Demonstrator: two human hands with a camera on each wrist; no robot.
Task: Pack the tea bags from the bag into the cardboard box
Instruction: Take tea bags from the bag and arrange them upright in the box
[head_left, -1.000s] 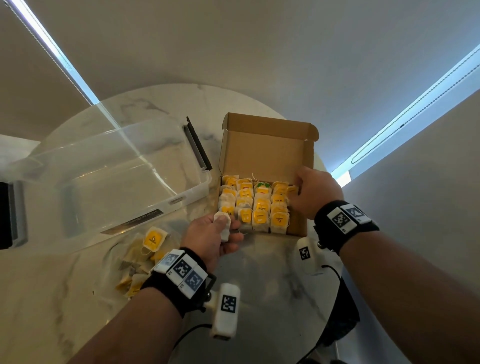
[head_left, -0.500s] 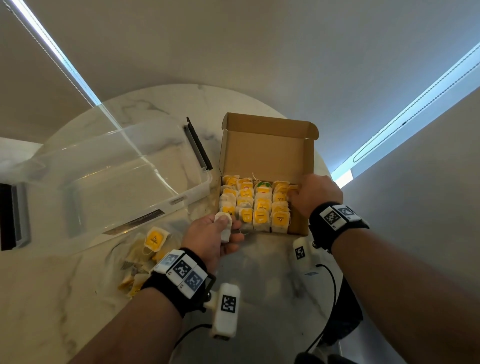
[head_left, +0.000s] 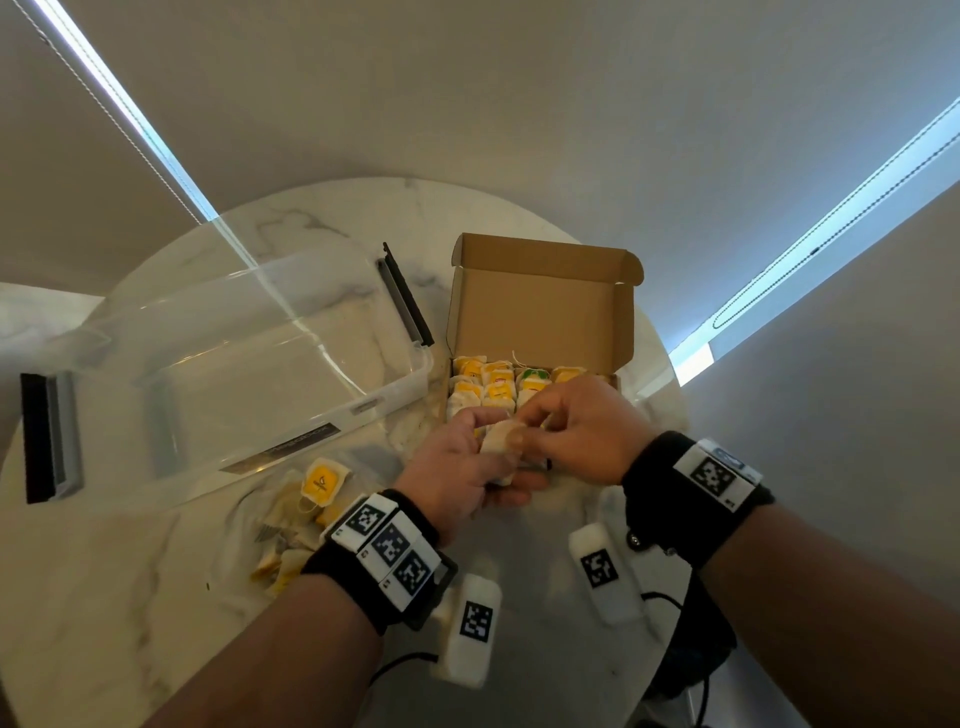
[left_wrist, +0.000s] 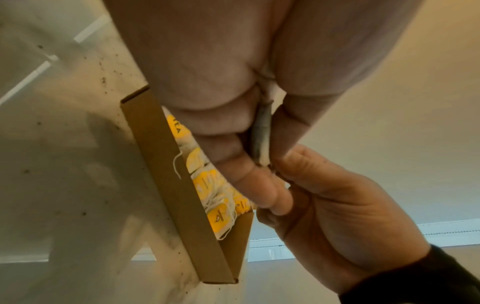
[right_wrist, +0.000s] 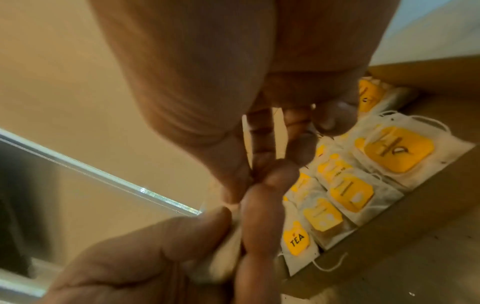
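The brown cardboard box (head_left: 540, 312) stands open on the marble table, its lid upright. Rows of yellow-tagged tea bags (head_left: 493, 379) fill its tray. Just in front of the box, my left hand (head_left: 457, 467) holds one white tea bag (head_left: 501, 439) between thumb and fingers. My right hand (head_left: 576, 426) meets it from the right and pinches the bag's top edge. The left wrist view shows that tea bag (left_wrist: 261, 133) edge-on beside the box wall (left_wrist: 168, 174). The right wrist view shows the packed tea bags (right_wrist: 350, 185) beyond both hands. A clear bag (head_left: 311, 499) with more tea bags lies at the left.
A large clear plastic container (head_left: 234, 364) with black latches lies on the table left of the box. The round table's edge (head_left: 670, 374) runs close behind and right of the box. Cables hang below my wrists.
My right hand left the box's right side and came across to the tea bag in my left hand. My left hand shifted slightly right, toward the box front.
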